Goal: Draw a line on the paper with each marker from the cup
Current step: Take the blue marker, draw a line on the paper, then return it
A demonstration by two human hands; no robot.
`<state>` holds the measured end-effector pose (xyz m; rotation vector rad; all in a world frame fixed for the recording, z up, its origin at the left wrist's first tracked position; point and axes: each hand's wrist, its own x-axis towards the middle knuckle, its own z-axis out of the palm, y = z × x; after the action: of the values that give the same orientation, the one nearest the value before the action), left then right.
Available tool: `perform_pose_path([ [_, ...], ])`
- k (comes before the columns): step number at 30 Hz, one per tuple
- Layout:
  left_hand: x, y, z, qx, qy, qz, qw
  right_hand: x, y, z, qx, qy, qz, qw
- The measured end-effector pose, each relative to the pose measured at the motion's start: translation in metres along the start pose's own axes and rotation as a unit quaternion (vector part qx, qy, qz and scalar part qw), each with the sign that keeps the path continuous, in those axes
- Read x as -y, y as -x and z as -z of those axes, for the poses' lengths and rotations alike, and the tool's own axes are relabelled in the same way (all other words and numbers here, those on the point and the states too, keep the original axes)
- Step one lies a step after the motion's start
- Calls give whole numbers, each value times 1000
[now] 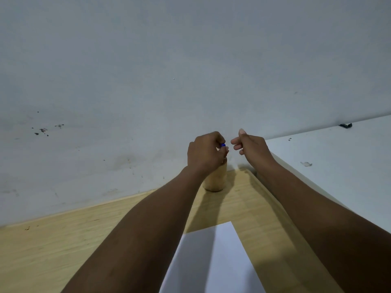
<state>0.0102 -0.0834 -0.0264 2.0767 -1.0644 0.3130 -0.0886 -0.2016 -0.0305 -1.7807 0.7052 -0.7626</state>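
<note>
A tan cup point(215, 178) stands on the wooden table at the wall, mostly covered by my left hand point(205, 153). That hand is closed over the cup's mouth, pinching a marker of which only a blue tip point(223, 145) shows between the fingers. My right hand point(249, 146) hovers just right of it, fingers loosely curled and apart, holding nothing. A white sheet of paper point(211, 261) lies nearer to me, between my forearms. Other markers in the cup are hidden.
The wooden table point(84, 240) ends at a grey scuffed wall point(148, 81) behind the cup. A white surface point(338, 166) adjoins the table on the right, with a small dark object point(345, 125) at its far edge.
</note>
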Motion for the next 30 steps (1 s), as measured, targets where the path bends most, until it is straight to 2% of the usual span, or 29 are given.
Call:
perform_pose_path([
  [5,-17,-9,52,-67,134,36,988,28,19,-5,23,-11,31,999],
  [10,-21,-4,115,-119,244,82,959,71,48,-16,99,-26,97,990],
  [15,2,31,166,-106,320,160,928,101,78,-31,177,-37,116,977],
  [20,46,84,198,-61,345,234,907,110,106,-59,270,-138,32,952],
  [25,83,136,200,-81,355,293,884,97,140,-98,326,-343,-121,873],
  [27,94,153,195,-67,362,305,878,85,154,-117,324,-348,-145,868],
  [30,100,172,184,-27,352,306,884,67,173,-147,321,-309,-167,879],
])
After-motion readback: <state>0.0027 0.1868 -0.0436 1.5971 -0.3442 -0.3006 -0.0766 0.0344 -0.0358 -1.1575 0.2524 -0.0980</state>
